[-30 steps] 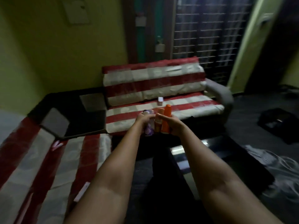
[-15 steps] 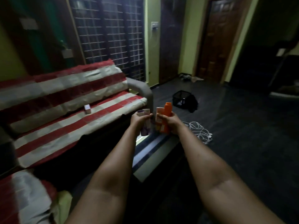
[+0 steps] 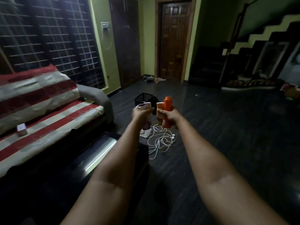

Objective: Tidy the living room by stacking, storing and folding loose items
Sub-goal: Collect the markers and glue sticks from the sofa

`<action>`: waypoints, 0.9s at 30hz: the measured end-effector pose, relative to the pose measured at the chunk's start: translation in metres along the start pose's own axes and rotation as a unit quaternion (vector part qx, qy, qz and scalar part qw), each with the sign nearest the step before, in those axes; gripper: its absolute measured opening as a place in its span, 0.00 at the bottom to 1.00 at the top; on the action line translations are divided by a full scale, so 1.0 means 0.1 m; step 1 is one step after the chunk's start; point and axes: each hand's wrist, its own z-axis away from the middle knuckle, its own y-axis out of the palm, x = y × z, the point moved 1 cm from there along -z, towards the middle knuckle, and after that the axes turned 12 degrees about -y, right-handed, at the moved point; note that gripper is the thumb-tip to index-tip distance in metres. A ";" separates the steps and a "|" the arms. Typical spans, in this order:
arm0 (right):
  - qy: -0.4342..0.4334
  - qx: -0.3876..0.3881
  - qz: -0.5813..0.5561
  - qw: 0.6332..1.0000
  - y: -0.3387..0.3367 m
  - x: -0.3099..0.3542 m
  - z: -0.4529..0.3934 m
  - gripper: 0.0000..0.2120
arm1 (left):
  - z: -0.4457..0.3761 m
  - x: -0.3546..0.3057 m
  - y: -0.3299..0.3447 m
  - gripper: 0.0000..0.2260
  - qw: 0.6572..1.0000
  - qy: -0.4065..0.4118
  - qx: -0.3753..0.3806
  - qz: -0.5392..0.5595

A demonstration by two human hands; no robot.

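Left grip (image 3: 140, 113): I am clutching a purple bottle (image 3: 146, 122) upright. Right grip (image 3: 170, 115): I am clasping an orange bottle (image 3: 167, 109) and a tube (image 3: 159, 113), above the floor's white cable (image 3: 159, 139).

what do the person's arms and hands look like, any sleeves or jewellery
Both forearms are bare from the bottom edge of the frame to the wrists, with no sleeves in view. No watch, bracelet, glove or ring shows on the left hand or the right hand, though the dim light hides fine detail on the fingers.
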 end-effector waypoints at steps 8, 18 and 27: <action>0.005 -0.009 0.010 1.000 -0.86 -0.03 -1.24 0.10 | -1.12 -0.28 1.08 0.18 1.000 0.005 -0.021 -0.002; -0.032 -0.022 0.054 0.998 -1.52 -0.09 -3.26 0.23 | -3.16 -0.64 2.13 0.15 0.999 0.001 -0.008 -0.040; -0.025 -0.058 0.042 0.997 -2.26 0.01 -5.32 0.27 | -5.16 -1.37 3.20 0.15 0.996 0.006 -0.021 -0.091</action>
